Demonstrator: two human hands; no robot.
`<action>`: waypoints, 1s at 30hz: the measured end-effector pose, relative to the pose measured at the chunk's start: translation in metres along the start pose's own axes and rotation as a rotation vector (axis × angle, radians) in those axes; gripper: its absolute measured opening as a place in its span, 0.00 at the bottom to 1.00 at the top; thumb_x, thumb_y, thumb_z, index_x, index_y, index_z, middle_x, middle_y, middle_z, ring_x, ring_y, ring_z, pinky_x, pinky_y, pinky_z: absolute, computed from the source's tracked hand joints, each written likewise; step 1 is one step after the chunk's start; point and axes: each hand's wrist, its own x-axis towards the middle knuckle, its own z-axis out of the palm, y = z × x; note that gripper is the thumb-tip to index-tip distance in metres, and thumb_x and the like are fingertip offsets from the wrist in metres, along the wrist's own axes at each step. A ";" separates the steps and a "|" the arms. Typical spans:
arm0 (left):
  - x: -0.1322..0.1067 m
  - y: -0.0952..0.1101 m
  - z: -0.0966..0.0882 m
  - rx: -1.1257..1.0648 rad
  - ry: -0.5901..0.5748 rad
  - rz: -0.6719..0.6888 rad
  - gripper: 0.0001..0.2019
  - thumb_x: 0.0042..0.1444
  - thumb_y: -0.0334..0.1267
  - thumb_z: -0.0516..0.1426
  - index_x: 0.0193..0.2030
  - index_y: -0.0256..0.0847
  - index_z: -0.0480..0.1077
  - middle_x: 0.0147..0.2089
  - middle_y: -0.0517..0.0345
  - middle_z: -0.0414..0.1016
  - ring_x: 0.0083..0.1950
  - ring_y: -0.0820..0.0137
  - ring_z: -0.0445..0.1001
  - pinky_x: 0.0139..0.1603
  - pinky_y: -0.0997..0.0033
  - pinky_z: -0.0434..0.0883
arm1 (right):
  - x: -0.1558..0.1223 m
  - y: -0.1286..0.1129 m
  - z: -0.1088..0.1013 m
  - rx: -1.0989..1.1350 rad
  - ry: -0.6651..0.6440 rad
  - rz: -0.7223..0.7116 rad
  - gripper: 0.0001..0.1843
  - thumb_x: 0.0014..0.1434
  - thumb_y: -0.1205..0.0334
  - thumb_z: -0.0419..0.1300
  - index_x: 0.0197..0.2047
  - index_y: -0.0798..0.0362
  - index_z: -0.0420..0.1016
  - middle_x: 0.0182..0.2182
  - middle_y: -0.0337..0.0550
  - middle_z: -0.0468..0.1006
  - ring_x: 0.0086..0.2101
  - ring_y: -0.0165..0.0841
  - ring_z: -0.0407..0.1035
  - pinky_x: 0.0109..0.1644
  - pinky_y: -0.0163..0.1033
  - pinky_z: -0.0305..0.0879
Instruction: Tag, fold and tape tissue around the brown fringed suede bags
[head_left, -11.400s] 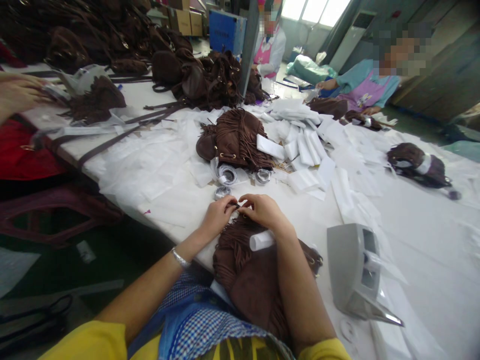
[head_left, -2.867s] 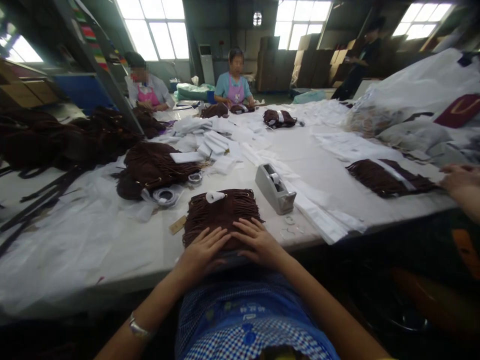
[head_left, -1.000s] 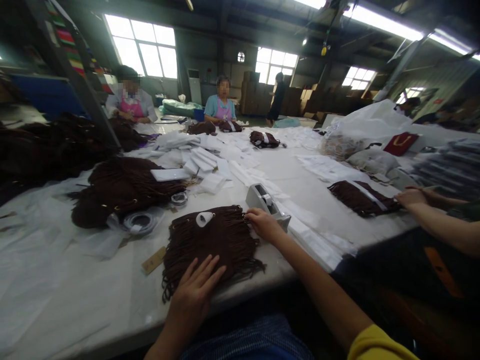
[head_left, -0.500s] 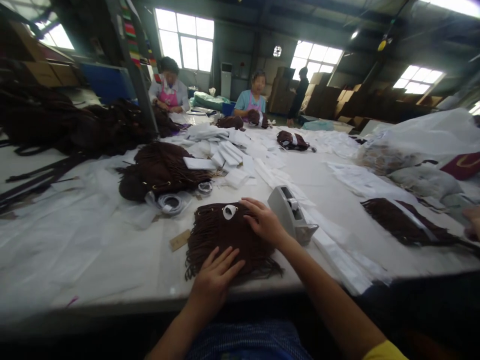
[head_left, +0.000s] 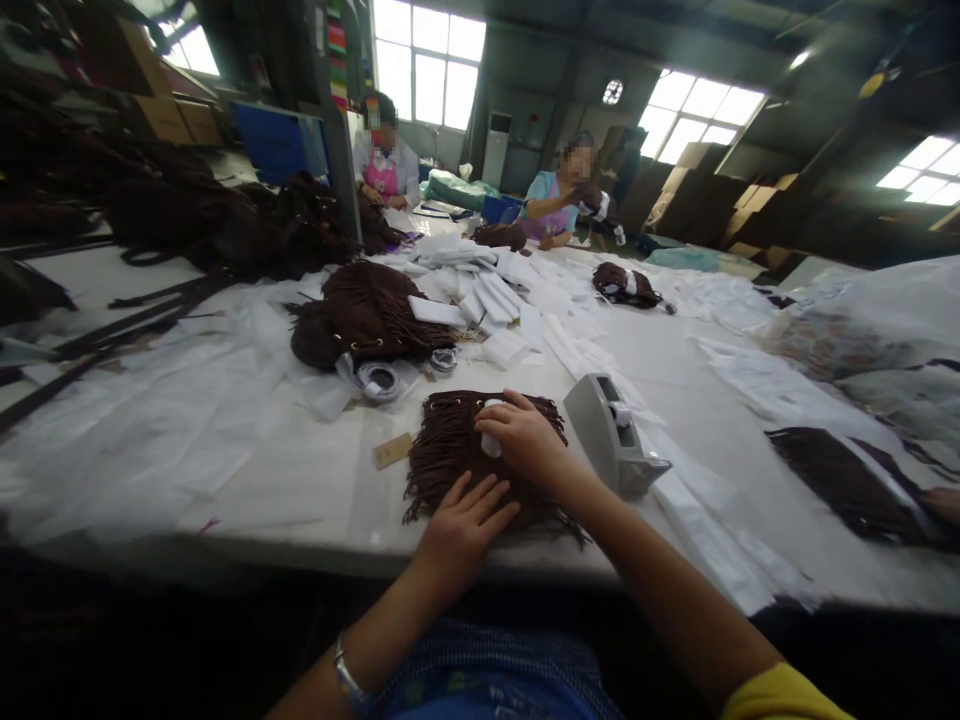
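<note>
A dark brown fringed bag (head_left: 439, 445) lies flat on the table in front of me, its gold eyelets along the far edge. My left hand (head_left: 463, 530) rests on the bag's near part with fingers spread. Higher up on the bag, my right hand (head_left: 525, 440) lies over a small white wrapped piece (head_left: 492, 442), fingers stretched across it and partly hiding it. A tan paper tag (head_left: 392, 451) sticks out at the bag's left side. Just right of the bag stands a grey tape dispenser (head_left: 611, 430).
Behind the bag are another fringed bag (head_left: 367, 315), a coiled strap in plastic (head_left: 379, 380) and a heap of white packets (head_left: 480, 290). White wrapping strips (head_left: 705, 530) lie right of the dispenser. Two co-workers (head_left: 386, 165) sit across the table; another person's hand (head_left: 941, 503) shows at right.
My right hand has moved left onto the white piece, while my left hand stays on the bag. The view has turned left. The far co-worker has raised a wrapped brown bundle.
</note>
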 end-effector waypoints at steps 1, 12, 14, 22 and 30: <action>-0.001 0.002 0.002 -0.002 0.018 -0.011 0.22 0.62 0.27 0.51 0.61 0.45 0.69 0.65 0.53 0.69 0.67 0.61 0.66 0.69 0.45 0.59 | 0.011 -0.007 -0.002 -0.026 -0.059 -0.033 0.15 0.59 0.75 0.57 0.45 0.54 0.80 0.46 0.48 0.81 0.48 0.37 0.73 0.64 0.48 0.58; -0.004 0.010 0.009 -0.021 0.028 -0.103 0.20 0.62 0.30 0.54 0.60 0.46 0.70 0.65 0.53 0.69 0.67 0.62 0.65 0.70 0.49 0.56 | 0.082 -0.050 0.006 0.415 -0.131 -0.247 0.34 0.53 0.84 0.50 0.57 0.50 0.75 0.57 0.41 0.75 0.53 0.31 0.71 0.56 0.32 0.65; -0.004 0.010 0.009 -0.035 0.036 -0.097 0.21 0.62 0.30 0.54 0.61 0.45 0.69 0.67 0.53 0.67 0.68 0.61 0.64 0.71 0.49 0.55 | 0.064 -0.041 -0.009 0.341 -0.048 -0.077 0.28 0.55 0.82 0.51 0.53 0.51 0.78 0.52 0.43 0.78 0.49 0.33 0.74 0.54 0.34 0.67; -0.003 0.017 0.010 -0.102 0.079 -0.176 0.18 0.60 0.29 0.55 0.55 0.46 0.73 0.51 0.53 0.79 0.55 0.59 0.74 0.64 0.50 0.64 | 0.043 -0.052 0.028 0.234 -0.310 -0.214 0.24 0.52 0.80 0.55 0.48 0.53 0.81 0.54 0.44 0.78 0.53 0.36 0.72 0.60 0.37 0.64; -0.005 0.014 0.013 -0.066 0.038 -0.139 0.19 0.64 0.32 0.51 0.61 0.45 0.69 0.63 0.53 0.72 0.65 0.62 0.67 0.70 0.52 0.56 | 0.069 -0.054 0.005 0.360 -0.002 -0.158 0.30 0.55 0.82 0.48 0.54 0.51 0.77 0.55 0.43 0.77 0.54 0.32 0.70 0.59 0.37 0.65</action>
